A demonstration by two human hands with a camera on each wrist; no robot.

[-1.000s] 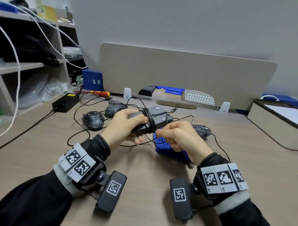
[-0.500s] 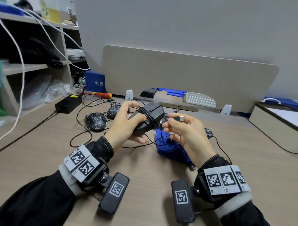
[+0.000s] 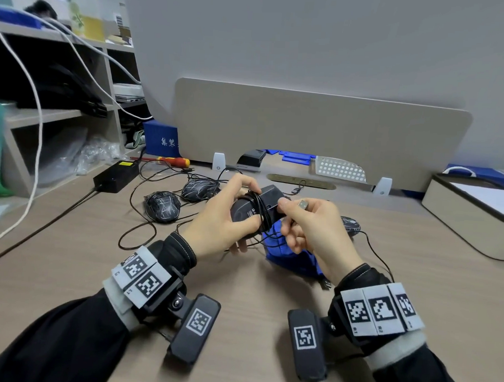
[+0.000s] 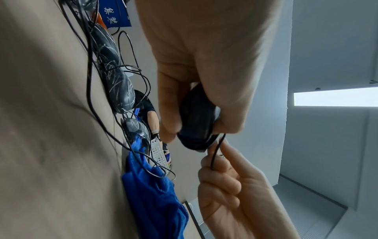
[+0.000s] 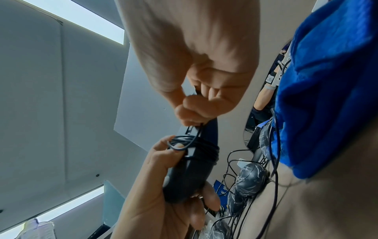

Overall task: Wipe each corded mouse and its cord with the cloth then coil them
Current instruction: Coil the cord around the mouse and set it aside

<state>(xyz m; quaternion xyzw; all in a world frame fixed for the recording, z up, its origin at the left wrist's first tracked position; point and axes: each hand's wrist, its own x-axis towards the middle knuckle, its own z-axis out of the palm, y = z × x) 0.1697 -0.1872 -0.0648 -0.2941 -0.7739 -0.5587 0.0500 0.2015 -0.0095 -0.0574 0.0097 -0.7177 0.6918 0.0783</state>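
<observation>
The pale wood-grain worktop [image 3: 68, 269] carries everything, closed at the far edge by a beige divider panel [image 3: 320, 130]. Near its middle lies the crumpled blue cloth [image 3: 297, 259], partly under the right hand and not held by either hand.

To the far left of the hands sit two black computer mice with white scribble marks [image 3: 162, 205], their thin black cords lying loose and tangled across the worktop. A third such mouse [image 3: 350, 224] peeks out at the right, behind the right hand. Judging by how their cords sprawl, these three are not yet coiled, and whether they have been wiped I cannot tell.

Raised above the cloth is the plain black corded mouse [image 3: 258, 212], held in the grip of the left hand [image 3: 217, 229], whose fingers and thumb curl round its body. Several turns of its thin black cord [image 3: 261, 211] are already wound tightly about its middle, clearest in the right wrist view.

The right hand [image 3: 315, 234] pinches the cord's last stretch just beside the mouse, with the small silver USB plug [image 3: 303, 204] poking up above its fingers. So this mouse looks nearly finished: only the short tail seems left to tuck in, perhaps under the turns, before it is set down and the other mice are taken up.
</observation>
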